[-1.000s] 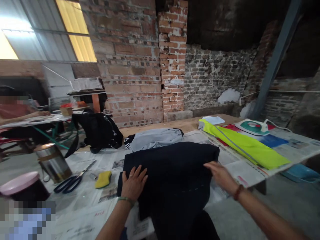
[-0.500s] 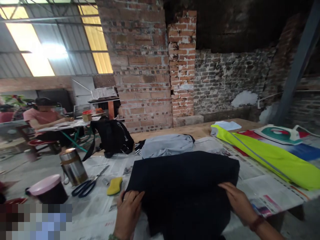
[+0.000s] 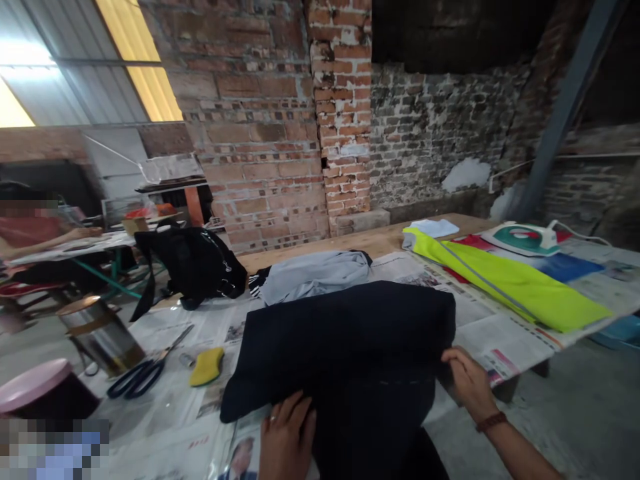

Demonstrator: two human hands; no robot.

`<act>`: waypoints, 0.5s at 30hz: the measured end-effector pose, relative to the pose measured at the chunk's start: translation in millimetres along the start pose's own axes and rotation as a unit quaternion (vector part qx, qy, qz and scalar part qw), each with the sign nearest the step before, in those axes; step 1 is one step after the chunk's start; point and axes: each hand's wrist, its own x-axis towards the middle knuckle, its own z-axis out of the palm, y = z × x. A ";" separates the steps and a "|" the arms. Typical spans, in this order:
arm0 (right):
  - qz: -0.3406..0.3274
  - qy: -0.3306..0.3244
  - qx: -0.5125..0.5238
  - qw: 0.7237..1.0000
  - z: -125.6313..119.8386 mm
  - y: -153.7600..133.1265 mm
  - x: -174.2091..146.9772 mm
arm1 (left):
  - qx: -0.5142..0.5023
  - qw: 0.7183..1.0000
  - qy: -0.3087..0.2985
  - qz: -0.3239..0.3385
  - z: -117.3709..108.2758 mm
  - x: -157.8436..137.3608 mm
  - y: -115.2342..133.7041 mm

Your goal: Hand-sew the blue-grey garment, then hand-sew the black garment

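While the right grip [image 3: 471, 381] pinches the cloth's [image 3: 345, 327] right edge, the left grip's [image 3: 286, 435] hold is unclear.

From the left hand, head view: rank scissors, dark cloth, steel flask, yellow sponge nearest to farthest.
1. Dark cloth, at the left hand.
2. Yellow sponge, left of the hand.
3. Scissors, left past the sponge.
4. Steel flask, beyond the scissors.
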 end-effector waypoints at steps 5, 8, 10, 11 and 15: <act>0.132 0.049 0.069 0.988 -7.7 1.7 9.0 | 0.006 0.999 -0.044 -0.005 3.8 8.1 9.6; 0.130 0.034 0.095 0.986 -9.4 3.6 11.0 | -0.037 0.999 -0.017 -0.001 7.4 3.5 10.2; 0.131 0.039 0.103 0.985 -11.1 3.5 10.8 | -0.075 0.997 0.022 0.008 7.0 0.3 5.7; 0.133 0.041 0.104 0.985 -11.9 2.5 10.2 | -0.091 0.995 0.044 0.006 4.6 -0.4 2.3; 0.097 0.028 0.116 0.988 -8.2 -15.9 9.8 | -0.133 0.985 0.085 -0.075 -26.4 14.5 -13.1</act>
